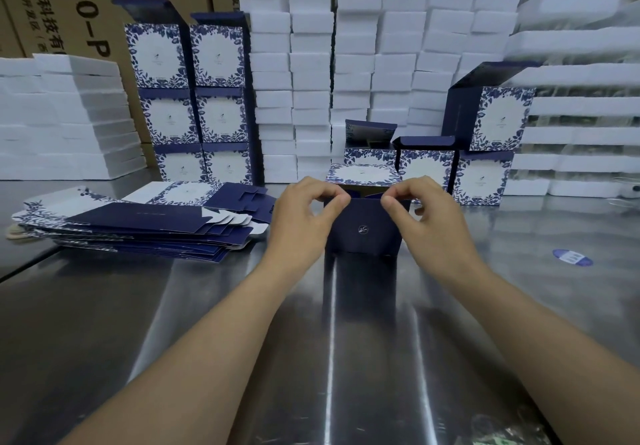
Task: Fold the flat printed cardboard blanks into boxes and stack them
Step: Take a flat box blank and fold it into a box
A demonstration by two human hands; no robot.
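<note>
Dark navy cardboard forms the half-folded box point(363, 230) that stands upright on the table, in the middle of the scene. Its near wall is smooth and plain, with only a small white emblem. Its far lid flap, white with a blue leaf border, tilts up behind. The left hand point(304, 214) pinches the top edge of the near wall at the left corner, thumb and forefinger curled together. The right hand point(420, 216) pinches the same edge at the right corner in the same way.

To the left lies a low pile of flat blanks point(138, 223), navy and white, with rounded tabs that fan out to the right. Finished boxes point(188, 98) stand far left in two columns, three high, each with a square white face inside a blue floral frame. More finished boxes point(485, 154) stand far right, just behind the hands.

The table point(332, 340) is polished metal with bright streaks of reflection. A small blue oval sticker point(572, 257) lies on it at the right. White foam blocks point(346, 64) form a tall wall behind, and brown corrugated cartons point(69, 5) stand at far left.
</note>
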